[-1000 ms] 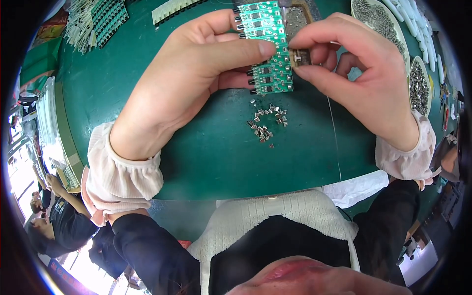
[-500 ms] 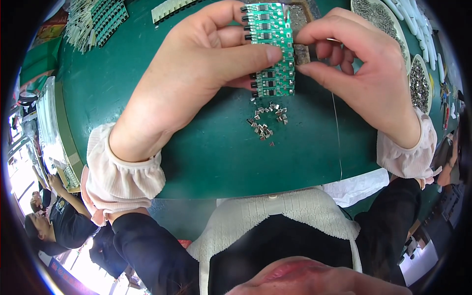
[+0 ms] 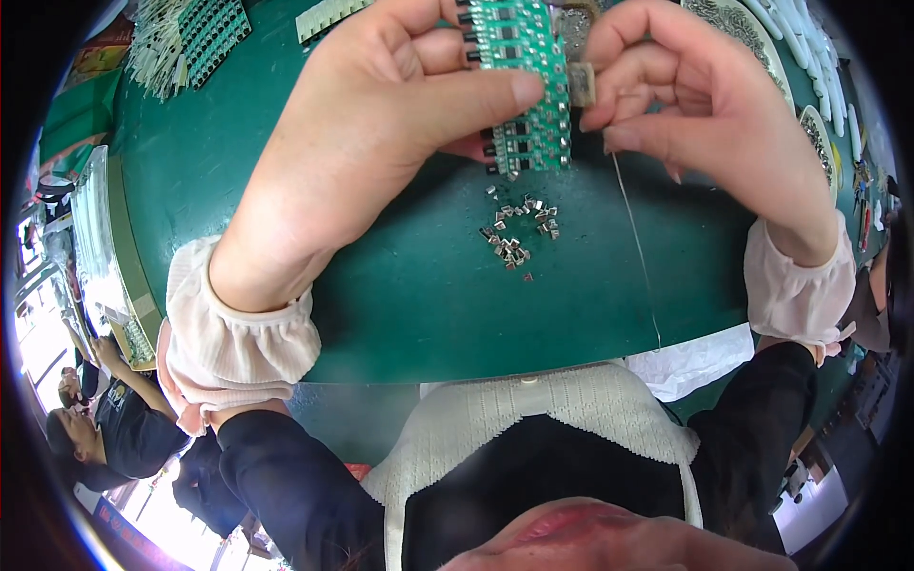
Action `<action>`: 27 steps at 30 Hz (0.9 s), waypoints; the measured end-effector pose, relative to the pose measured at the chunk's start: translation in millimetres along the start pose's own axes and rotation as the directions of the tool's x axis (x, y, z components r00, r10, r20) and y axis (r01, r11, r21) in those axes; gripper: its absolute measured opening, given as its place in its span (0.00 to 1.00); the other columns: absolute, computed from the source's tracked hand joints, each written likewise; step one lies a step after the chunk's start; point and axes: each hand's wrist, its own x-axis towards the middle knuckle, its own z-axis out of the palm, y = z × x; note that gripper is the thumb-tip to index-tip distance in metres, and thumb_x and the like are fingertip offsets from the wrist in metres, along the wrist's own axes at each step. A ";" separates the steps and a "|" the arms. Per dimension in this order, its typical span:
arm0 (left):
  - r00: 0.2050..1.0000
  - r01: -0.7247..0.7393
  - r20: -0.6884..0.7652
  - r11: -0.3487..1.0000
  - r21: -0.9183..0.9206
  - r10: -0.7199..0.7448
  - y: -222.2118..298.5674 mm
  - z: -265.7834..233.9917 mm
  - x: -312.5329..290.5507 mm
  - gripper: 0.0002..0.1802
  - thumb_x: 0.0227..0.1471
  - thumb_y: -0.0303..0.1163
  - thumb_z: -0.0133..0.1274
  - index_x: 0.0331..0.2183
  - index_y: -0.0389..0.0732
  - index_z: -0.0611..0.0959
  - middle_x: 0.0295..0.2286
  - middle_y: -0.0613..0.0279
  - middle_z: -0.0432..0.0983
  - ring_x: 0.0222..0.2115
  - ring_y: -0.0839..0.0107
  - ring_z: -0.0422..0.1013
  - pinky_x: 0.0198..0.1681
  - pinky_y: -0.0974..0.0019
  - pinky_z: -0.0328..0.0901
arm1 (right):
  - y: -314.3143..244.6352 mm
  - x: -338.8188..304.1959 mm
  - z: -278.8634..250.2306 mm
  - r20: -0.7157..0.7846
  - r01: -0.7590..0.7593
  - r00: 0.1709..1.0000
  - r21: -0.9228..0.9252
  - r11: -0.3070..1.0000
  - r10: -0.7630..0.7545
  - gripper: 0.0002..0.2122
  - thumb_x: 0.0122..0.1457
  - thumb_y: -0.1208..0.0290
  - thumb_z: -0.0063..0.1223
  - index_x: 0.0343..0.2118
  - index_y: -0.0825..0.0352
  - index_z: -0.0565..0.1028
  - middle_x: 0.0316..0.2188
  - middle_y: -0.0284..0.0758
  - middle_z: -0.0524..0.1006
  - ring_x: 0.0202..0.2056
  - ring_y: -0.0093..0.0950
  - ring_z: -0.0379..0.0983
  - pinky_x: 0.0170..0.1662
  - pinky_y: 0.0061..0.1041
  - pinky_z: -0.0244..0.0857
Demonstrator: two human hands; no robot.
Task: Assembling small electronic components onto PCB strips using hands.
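Note:
My left hand (image 3: 371, 133) grips a green circuit board panel (image 3: 554, 119), with the thumb lying across its face and the fingers behind it. Rows of small black chips and solder pads cover the panel, and black parts stick out along its left edge. At the panel's right side, my right hand (image 3: 709, 119) is closed with curled fingers on a thin silvery wire (image 3: 633, 228), which trails down to the table's near edge. Below the panel, several small bent metal pieces (image 3: 512, 255) lie loose on the green table (image 3: 428, 295).
A small beige block (image 3: 581, 86) and a worn tray (image 3: 574, 29) sit beyond the hands. Dishes of metal parts (image 3: 821, 143) and white tubes (image 3: 809, 57) line the right. Another green panel (image 3: 217, 43) and white wires (image 3: 157, 48) lie far left. A person (image 3: 143, 433) sits at left.
My right hand has drawn slightly right and away from the panel, its fingers more curled, and the wire's upper end has shifted left. The panel has moved slightly up and tilted.

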 end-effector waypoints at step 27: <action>0.980 -0.149 -0.139 0.988 -0.046 0.141 12.1 -1.2 -4.2 0.21 0.55 0.16 0.58 0.51 0.32 0.72 0.40 0.55 0.82 0.35 0.76 0.79 0.34 0.75 0.74 | 29.0 9.8 6.9 -0.069 0.599 0.784 -0.180 0.780 -0.617 0.05 0.66 0.79 0.52 0.37 0.71 0.67 0.21 0.27 0.70 0.18 0.09 0.63 0.21 0.12 0.51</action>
